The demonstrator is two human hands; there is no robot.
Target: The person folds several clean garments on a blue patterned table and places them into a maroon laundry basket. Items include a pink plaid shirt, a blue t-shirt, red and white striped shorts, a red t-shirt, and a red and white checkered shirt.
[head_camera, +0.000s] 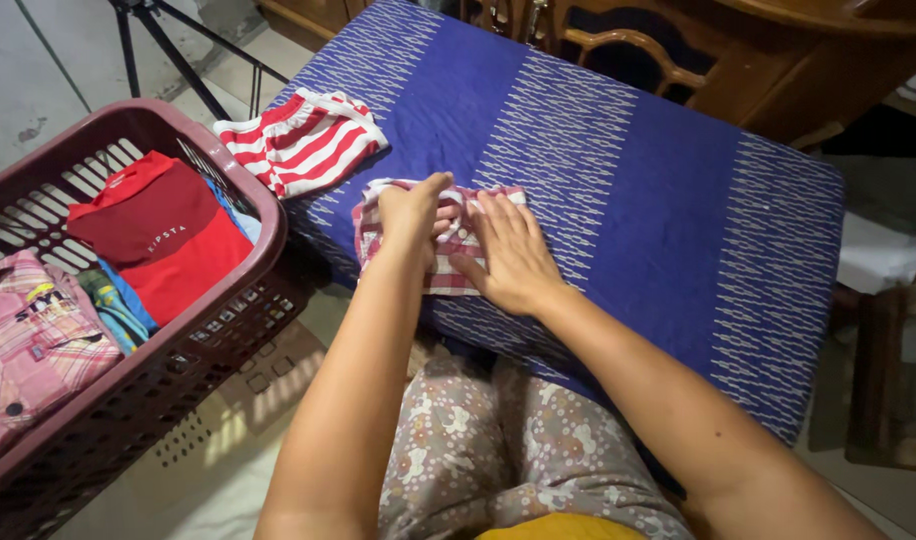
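**Two hands press down a small checked cloth**

A small red and white checked garment (448, 240) lies in the middle of the picture, near the front edge of a blue patterned worktop (658, 200). It looks partly folded, though the hands hide much of it, so I cannot be sure.

The left hand (415, 212) rests on the left part of the cloth. Its fingers are curled and seem to pinch a fold of the cloth, so its grip is narrow. The right hand (513, 255) lies flat on the cloth with fingers spread wide. It holds nothing; it only presses down.

The cloth looks soft, thin and light. It would bend and flop easily, and it will not break. Edges and corners look like the best places to take hold of it.

A folded red and white striped garment (303, 140) sits just beyond, toward the upper left. A dark red laundry basket (263, 215) stands at the left of the picture, beside the worktop. Inside it are a red shirt (163, 240) and a pink checked shirt (28, 340).
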